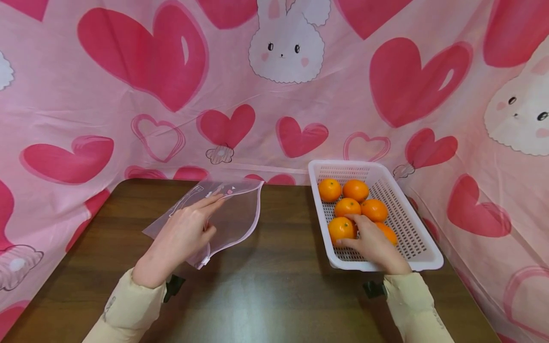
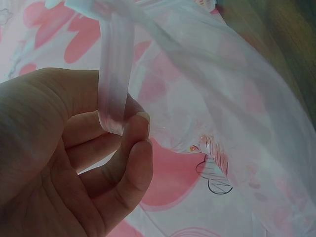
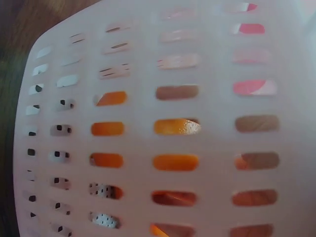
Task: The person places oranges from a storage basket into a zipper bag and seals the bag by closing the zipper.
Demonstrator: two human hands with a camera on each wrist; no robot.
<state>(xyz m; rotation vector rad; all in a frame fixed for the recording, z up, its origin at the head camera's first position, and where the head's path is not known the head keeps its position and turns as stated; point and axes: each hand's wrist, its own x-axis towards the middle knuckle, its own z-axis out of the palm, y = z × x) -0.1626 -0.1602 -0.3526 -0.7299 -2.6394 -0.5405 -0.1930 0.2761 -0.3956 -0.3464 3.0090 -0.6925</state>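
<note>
Head view: left hand (image 1: 182, 233) holds a translucent pink bag (image 1: 233, 214) over the counter (image 1: 266, 290); right hand (image 1: 373, 243) lies in the white basket (image 1: 422, 255), fingers curled on the nearest orange (image 1: 340, 227), five more beside it.
Left wrist view: grip pinches the bag's rim strip (image 2: 114, 84) between thumb and fingers (image 2: 136, 158).
Right wrist view: slotted basket wall (image 3: 212, 64), orange showing through the slots; grip not visible.
</note>
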